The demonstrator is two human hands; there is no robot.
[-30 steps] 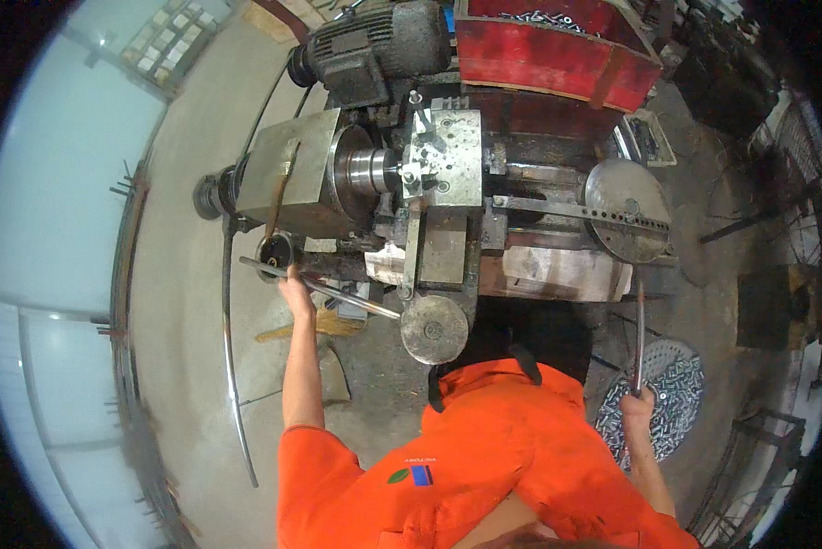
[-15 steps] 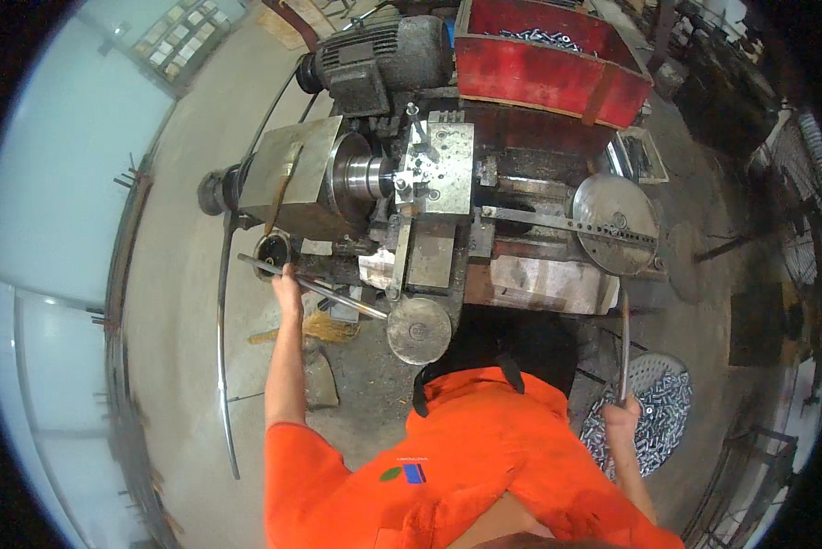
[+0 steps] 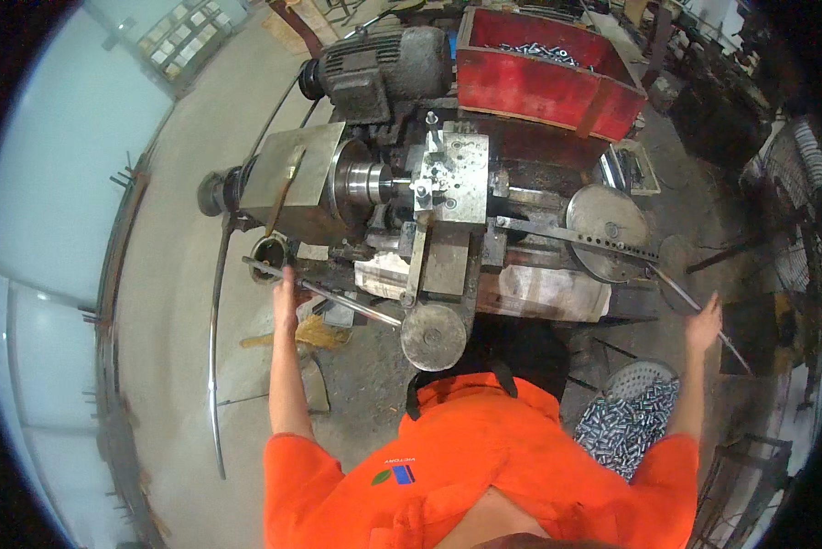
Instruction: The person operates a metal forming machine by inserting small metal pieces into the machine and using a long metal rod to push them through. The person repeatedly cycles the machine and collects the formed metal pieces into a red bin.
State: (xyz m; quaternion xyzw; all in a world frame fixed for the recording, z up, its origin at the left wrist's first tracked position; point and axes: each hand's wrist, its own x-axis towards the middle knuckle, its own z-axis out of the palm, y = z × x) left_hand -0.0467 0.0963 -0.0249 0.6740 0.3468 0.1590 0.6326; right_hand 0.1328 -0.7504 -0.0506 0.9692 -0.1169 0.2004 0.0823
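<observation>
My left hand [image 3: 286, 300] is closed around a long metal lever [image 3: 347, 303], which runs to a round disc [image 3: 433, 337] at the front of a lathe. Out to the right, my right hand [image 3: 704, 324] grips a second metal lever [image 3: 676, 288], slanting down and right from below a larger disc [image 3: 610, 231]. A perforated flat bar [image 3: 557, 231] crosses that disc. Between the levers sits a steel tool block [image 3: 461, 174] with bolts on top. To its left is the chuck [image 3: 363, 183], and a thin part bridges the gap between them.
Behind the lathe are a grimy motor [image 3: 383, 73] and a red bin [image 3: 548, 82] with small metal parts. A perforated basket [image 3: 635, 380] heaped with metal pieces [image 3: 626, 425] stands at lower right. A broom head [image 3: 319, 332] lies left; a long bent bar [image 3: 217, 357] stretches down farther left.
My right hand has swung its lever outward to the right and up. The tool block has shifted right, widening its gap from the chuck. My left hand keeps its hold.
</observation>
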